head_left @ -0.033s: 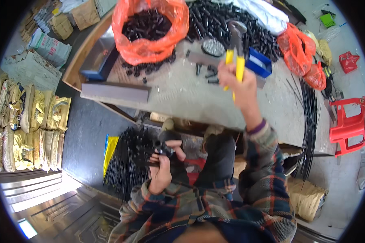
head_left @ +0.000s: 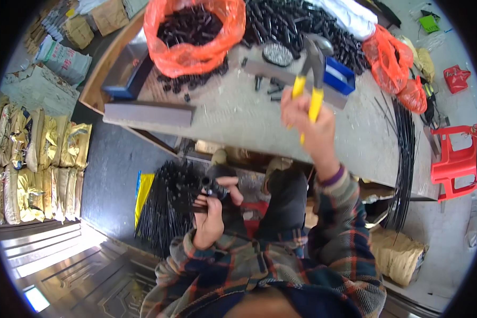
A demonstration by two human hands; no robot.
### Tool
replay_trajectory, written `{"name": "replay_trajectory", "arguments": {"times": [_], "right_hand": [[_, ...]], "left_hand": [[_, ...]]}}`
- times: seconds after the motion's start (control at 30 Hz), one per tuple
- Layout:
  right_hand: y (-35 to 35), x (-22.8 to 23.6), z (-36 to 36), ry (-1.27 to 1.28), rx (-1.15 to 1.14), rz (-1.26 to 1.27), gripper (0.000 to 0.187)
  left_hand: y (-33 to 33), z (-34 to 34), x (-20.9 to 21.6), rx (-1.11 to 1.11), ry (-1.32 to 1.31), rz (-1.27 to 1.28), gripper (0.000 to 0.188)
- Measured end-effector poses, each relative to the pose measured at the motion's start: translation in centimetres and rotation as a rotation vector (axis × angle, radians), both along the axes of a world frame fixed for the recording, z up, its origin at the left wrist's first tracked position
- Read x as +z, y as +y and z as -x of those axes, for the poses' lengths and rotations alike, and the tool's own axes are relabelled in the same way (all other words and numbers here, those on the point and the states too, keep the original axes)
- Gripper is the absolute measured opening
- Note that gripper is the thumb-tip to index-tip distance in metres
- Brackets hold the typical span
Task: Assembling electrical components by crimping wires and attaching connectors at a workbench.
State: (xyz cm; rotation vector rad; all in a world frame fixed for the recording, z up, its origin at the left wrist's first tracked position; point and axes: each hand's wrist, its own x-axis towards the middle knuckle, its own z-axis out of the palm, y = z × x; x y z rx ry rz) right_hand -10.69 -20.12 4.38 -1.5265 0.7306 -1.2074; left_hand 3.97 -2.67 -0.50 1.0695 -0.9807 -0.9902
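My left hand (head_left: pixel 210 225), low over my lap, is closed around a black tubular piece (head_left: pixel 207 183) with a round open end. Its fingers partly cover the piece, and I cannot tell whether more than one is in the grip. Raised over the workbench (head_left: pixel 233 119), my right hand (head_left: pixel 319 131) is wrapped round the yellow handles of a pair of pliers (head_left: pixel 317 66). Their metal jaws point away from me. Beyond them lies a large pile of black tubular parts (head_left: pixel 273 24), with a few loose ones nearer.
An orange plastic bag (head_left: pixel 191 63) of black parts stands at the bench's far left, beside a dark tray (head_left: pixel 124 77). A blue bin (head_left: pixel 339 77) and a round grey pad (head_left: pixel 277 54) lie near the pliers. Thin black rods (head_left: pixel 167 217) bunch beside my left hand. A red stool (head_left: pixel 455 161) is at right.
My right hand and the pliers have come slightly nearer to me, and the handles look a little further apart. My left hand keeps its hold on the black piece.
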Motion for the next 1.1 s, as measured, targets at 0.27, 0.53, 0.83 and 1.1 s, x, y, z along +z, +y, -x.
{"name": "replay_trajectory", "arguments": {"times": [0.27, 0.53, 0.83, 1.1], "right_hand": [[10.9, -1.7, 0.8, -0.188, 0.398, 0.195, 0.022], [13.0, -0.1, 2.1, 0.030, 0.355, 0.392, 0.021], [14.0, 0.1, 2.5, -0.033, 0.386, 0.308, 0.020], [15.2, -0.7, 1.5, -0.149, 0.332, 0.178, 0.021]], "left_hand": [[2.5, 1.6, 3.0, -0.238, 0.091, 0.089, 0.054], [5.3, 2.8, 3.0, -0.209, 0.011, 0.127, 0.053], [5.5, 3.6, 3.0, -0.150, -0.052, 0.180, 0.056], [5.7, 3.5, 2.3, -0.166, -0.057, 0.215, 0.045]]}}
